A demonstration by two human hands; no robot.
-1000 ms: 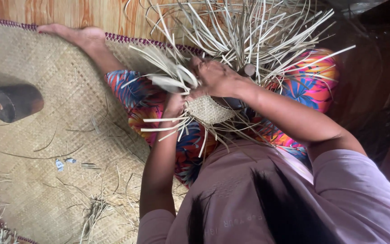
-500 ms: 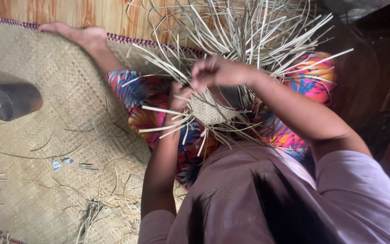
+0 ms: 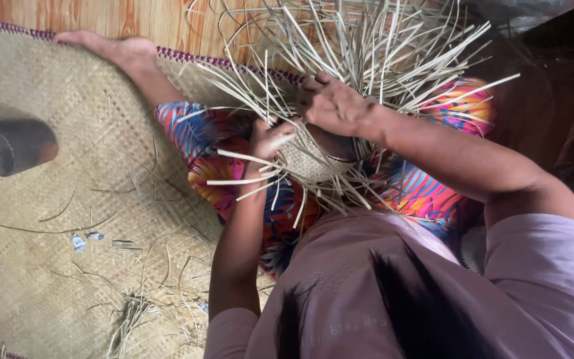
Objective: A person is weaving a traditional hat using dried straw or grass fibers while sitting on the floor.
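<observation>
A half-woven straw piece [image 3: 310, 159] rests in my lap, with a small plaited centre and many loose pale strips [image 3: 367, 46] fanning outward. My left hand [image 3: 268, 137] pinches strips at the left edge of the plaited part. My right hand [image 3: 337, 105] lies over the top of the weave, fingers closed around a bunch of strips. My legs in bright patterned cloth [image 3: 214, 159] are underneath, and one bare foot [image 3: 111, 48] reaches the mat's far edge.
I sit on a woven mat [image 3: 68, 219] with a purple border, on a wooden floor [image 3: 134, 16]. A dark wooden mallet head [image 3: 13, 145] lies at the left. Straw scraps [image 3: 131, 309] and small bits litter the mat.
My right hand has moved up and over the weave and gathered strips. My left hand has shifted slightly up along the left edge. The loose strips have spread differently.
</observation>
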